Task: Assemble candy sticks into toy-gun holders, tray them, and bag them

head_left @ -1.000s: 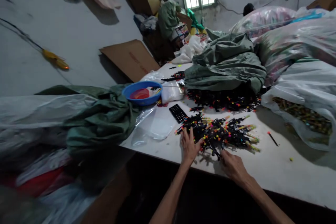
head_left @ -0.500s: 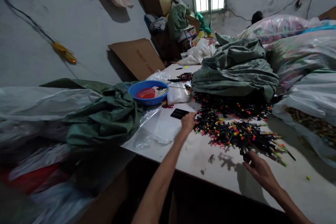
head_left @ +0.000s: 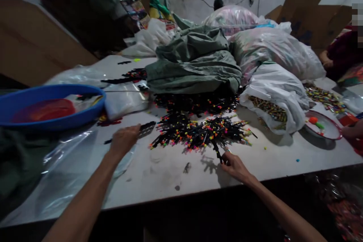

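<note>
My left hand (head_left: 124, 138) is closed on a flat black slotted plastic tray (head_left: 147, 127) above the left side of the table. The hand covers the tray's middle. Between the fingers of my right hand (head_left: 234, 164) is a small black toy gun (head_left: 217, 152), tilted, at the near edge of a heap. This heap of black toy guns (head_left: 195, 132) with yellow, orange, pink and green tips spreads over the middle of the table (head_left: 159, 181). Its back part runs under a dark green cloth sack (head_left: 195, 68).
A blue basin (head_left: 53, 123) holding a red dish stands at the left, near clear plastic bags (head_left: 68, 170). On the right are a white sack (head_left: 286, 94) of small coloured pieces and a red-rimmed plate (head_left: 329, 133). Another person's hand (head_left: 353, 130) is beside the plate.
The view has swung right and closer, bringing the plate and another person into sight. My left hand has lifted the black tray and turned it. My right hand still pinches a black toy gun.
</note>
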Demonstrator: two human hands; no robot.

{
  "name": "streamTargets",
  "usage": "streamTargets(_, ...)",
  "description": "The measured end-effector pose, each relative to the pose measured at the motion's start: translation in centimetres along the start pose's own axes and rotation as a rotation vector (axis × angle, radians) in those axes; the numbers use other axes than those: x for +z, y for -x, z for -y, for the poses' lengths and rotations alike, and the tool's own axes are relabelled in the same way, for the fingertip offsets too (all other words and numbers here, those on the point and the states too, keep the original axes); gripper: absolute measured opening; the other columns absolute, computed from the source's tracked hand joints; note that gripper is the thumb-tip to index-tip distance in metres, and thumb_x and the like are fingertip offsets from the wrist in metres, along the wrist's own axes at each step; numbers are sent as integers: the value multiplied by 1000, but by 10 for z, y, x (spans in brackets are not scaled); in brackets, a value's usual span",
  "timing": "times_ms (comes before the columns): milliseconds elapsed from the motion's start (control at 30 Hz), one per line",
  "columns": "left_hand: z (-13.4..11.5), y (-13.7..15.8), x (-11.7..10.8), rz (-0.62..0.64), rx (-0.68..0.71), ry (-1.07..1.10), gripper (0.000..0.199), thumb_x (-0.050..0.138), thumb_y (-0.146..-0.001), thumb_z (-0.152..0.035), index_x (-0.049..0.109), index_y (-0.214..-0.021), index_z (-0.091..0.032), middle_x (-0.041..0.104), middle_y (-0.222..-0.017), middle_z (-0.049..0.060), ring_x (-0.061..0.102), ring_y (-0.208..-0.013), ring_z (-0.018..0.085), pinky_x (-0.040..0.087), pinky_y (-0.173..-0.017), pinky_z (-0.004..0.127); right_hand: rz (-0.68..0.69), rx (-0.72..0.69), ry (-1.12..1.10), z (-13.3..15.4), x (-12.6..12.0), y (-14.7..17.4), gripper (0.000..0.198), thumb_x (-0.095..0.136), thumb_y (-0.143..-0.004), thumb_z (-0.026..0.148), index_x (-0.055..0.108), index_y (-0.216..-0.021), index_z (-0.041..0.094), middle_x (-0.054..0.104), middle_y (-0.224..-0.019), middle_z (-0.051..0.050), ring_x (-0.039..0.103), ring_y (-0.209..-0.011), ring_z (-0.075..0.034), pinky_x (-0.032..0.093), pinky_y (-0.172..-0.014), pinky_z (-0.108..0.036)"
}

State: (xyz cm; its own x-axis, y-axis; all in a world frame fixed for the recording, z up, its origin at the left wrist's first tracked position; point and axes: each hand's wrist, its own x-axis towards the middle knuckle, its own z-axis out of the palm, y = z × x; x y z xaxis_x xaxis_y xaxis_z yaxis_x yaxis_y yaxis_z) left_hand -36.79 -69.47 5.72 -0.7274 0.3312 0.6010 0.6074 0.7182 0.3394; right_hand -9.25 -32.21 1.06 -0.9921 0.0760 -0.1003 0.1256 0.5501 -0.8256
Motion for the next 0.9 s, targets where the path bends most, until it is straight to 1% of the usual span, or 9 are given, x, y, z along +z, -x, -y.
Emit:
streamTargets(100, -14, 13, -25, 16, 22, -230, 29, 43, -81, -21, 64, -101, -14, 65, -77, 7, 65, -85, 29, 43, -87, 59, 2, -26, 64, -3, -6, -8, 6, 52, -74, 19, 54, -80, 18, 54, -68, 3, 47, -62, -11, 30, -56, -20)
streamTargets(167, -37, 31, -40, -22, 48, -323, 37, 45, -82, -19, 58, -116, -15, 66, -102, 13, 61, -101, 33, 43, -90, 57, 18, -33, 117, -1, -10, -20, 7, 52, -76, 20, 54, -81, 18, 56, -69, 2, 48, -63, -12, 30, -56, -20)
streamTargets(267, -89, 76, -44, -107, 174, -193, 42, 54, -79, -15, 56, -121, -19, 65, -114, 11, 60, -106, 29, 45, -94, 49, 32, -49, 242, 8, -16, -44, 9, 51, -77, 18, 56, -85, 17, 58, -72, -1, 49, -65, -14, 27, -56, -22)
streamTargets(400, -166, 146, -5, 137, 468, 81, 43, 43, -85, -8, 55, -123, -25, 64, -118, 6, 57, -114, 21, 44, -99, 40, -7, -96, 283, 24, -19, -59, 13, 52, -74, 15, 56, -86, 18, 59, -74, -1, 50, -66, -14, 25, -56, -23)
streamTargets(433, -183, 160, 8, 210, 506, 123, 42, 40, -87, -8, 54, -124, -23, 64, -119, 6, 55, -118, 21, 42, -101, 41, -7, -106, 232, 25, -18, -57, 13, 54, -73, 16, 56, -86, 18, 59, -74, 0, 50, -65, -14, 26, -57, -22)
streamTargets(533, -224, 186, 40, 281, 555, 161, 41, 37, -88, -5, 53, -124, -19, 61, -122, 8, 48, -124, 22, 39, -105, 44, 20, -117, 51, 22, -12, -37, 10, 60, -71, 21, 54, -78, 18, 54, -69, 3, 46, -61, -12, 29, -56, -21)
streamTargets(700, -251, 191, 50, 350, 446, 195, 45, 40, -83, -5, 51, -125, -17, 58, -127, 13, 47, -126, 22, 38, -105, 45, 49, -81, -63, 11, -10, -8, 14, 59, -73, 27, 51, -67, 17, 49, -65, 2, 43, -62, -11, 31, -56, -21)
streamTargets(800, -243, 184, 47, 285, 269, 125, 49, 46, -84, -12, 45, -132, -18, 56, -128, 13, 47, -125, 25, 34, -106, 48, 35, -33, -108, 20, -9, -11, 17, 58, -76, 32, 55, -73, 16, 53, -67, 1, 46, -62, -12, 34, -57, -22)
streamTargets(900, -224, 175, 49, 205, 22, 67, 64, 56, -82, -25, 32, -141, -16, 56, -128, 15, 49, -122, 28, 36, -101, 48, 85, -10, -200, 40, 6, -25, 18, 58, -77, 33, 59, -78, 16, 55, -64, 2, 48, -59, -12, 36, -56, -22)
